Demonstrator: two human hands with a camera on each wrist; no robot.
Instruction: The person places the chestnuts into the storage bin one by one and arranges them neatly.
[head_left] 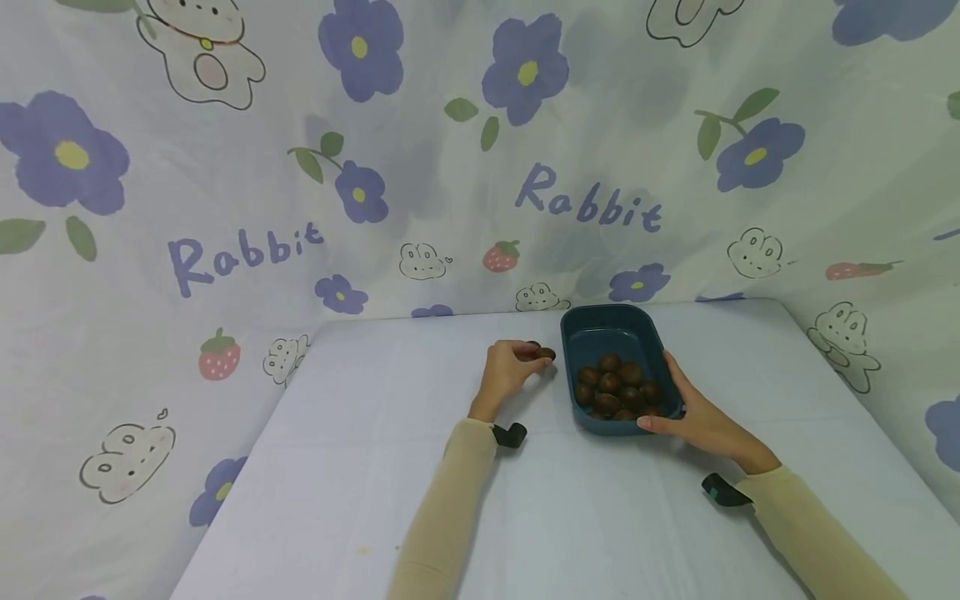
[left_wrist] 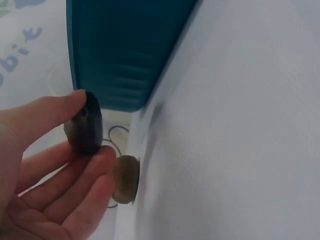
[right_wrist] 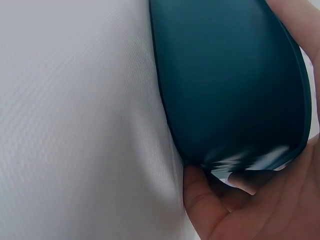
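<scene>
My left hand [head_left: 510, 372] pinches a dark brown, chestnut-like piece [left_wrist: 86, 125] between thumb and fingertips, just left of the blue box. A second brown piece [left_wrist: 126, 179] lies on the table beyond the fingertips, partly covered by them in the head view. The deep blue box [head_left: 609, 310] stands on the white cloth; several similar brown pieces [head_left: 611, 382] are gathered in its near half. At the box's near right corner my right hand [head_left: 697, 421] grips it, thumb at the front rim and fingers along the right side.
A white cloth [head_left: 360, 467] covers the table. Behind and beside it hangs a curtain [head_left: 450, 192] printed with flowers and rabbits. Each wrist wears a small black device, such as the one on the left wrist [head_left: 512, 435]. A thin dark cable [left_wrist: 119, 129] shows past the box.
</scene>
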